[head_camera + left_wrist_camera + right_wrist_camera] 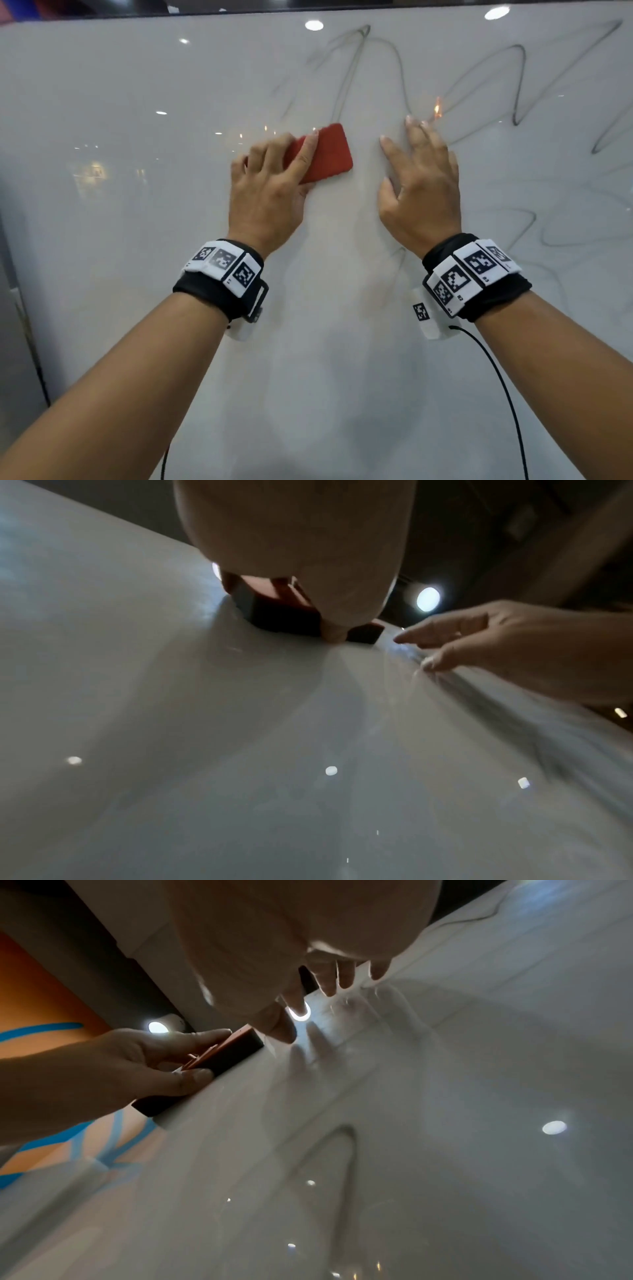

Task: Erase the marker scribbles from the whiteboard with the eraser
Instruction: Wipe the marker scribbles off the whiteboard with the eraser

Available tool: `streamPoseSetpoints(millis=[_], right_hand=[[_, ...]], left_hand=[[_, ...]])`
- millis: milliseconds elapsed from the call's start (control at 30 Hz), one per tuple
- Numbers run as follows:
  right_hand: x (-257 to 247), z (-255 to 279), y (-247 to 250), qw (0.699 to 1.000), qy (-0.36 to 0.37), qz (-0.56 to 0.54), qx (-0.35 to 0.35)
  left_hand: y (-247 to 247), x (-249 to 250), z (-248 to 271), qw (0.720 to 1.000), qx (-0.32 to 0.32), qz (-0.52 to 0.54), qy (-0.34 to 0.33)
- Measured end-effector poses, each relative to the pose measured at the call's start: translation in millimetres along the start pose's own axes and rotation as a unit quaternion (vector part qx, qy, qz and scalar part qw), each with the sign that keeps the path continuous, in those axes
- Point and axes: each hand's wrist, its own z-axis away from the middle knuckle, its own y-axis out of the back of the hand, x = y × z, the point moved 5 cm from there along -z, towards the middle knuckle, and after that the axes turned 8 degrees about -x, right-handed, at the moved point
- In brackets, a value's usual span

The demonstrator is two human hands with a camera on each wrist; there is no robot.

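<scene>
The left hand point(270, 192) grips the eraser point(329, 154), fingers curled over its red back and thumb along its lower edge, as the right wrist view shows. The eraser is a flat rounded rectangle, red plastic on top with a dark felt layer beneath, and that felt sits flush against the whiteboard point(137, 85). It lies tilted, just left of the board's middle, right below the lower end of a grey looping stroke.

The right hand point(421, 192) holds nothing; its fingers are straight and slightly spread, their tips touching the board just right of the eraser, apart from it.

The marker scribbles point(513, 85) run as thin grey zigzags and loops across the upper right of the board, with fainter smeared loops lower on the right side. The board left of the eraser carries no strokes.

The whiteboard is smooth, glossy and pale grey-white, mirroring round ceiling lights point(314, 25) and both hands. Both wrists wear black bands point(222, 274) carrying white blocks printed with black square markers; a thin black cable point(496, 377) trails from the right one. In the right wrist view an orange wall point(41, 993) with blue lines shows beyond the board's edge.
</scene>
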Motion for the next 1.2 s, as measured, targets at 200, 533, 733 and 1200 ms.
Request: streamPoseSetpoints(millis=[200, 533, 733, 1200], right_hand=[[-9, -30, 0, 0.994, -0.006, 0.052, -0.095], [-5, -24, -11, 0.989, -0.007, 0.084, -0.119], [-5, -22, -10, 0.989, -0.008, 0.088, -0.118], [0, -21, -5, 0.987, 0.003, 0.097, -0.128]], left_hand=[[9, -13, -18, 0.975, 0.007, 0.072, 0.211], [12, -25, -29, 0.962, 0.002, 0.062, 0.268], [8, -2, -39, 0.996, 0.003, -0.007, 0.092], [19, 1, -68, 0.979, -0.021, 0.032, 0.198]])
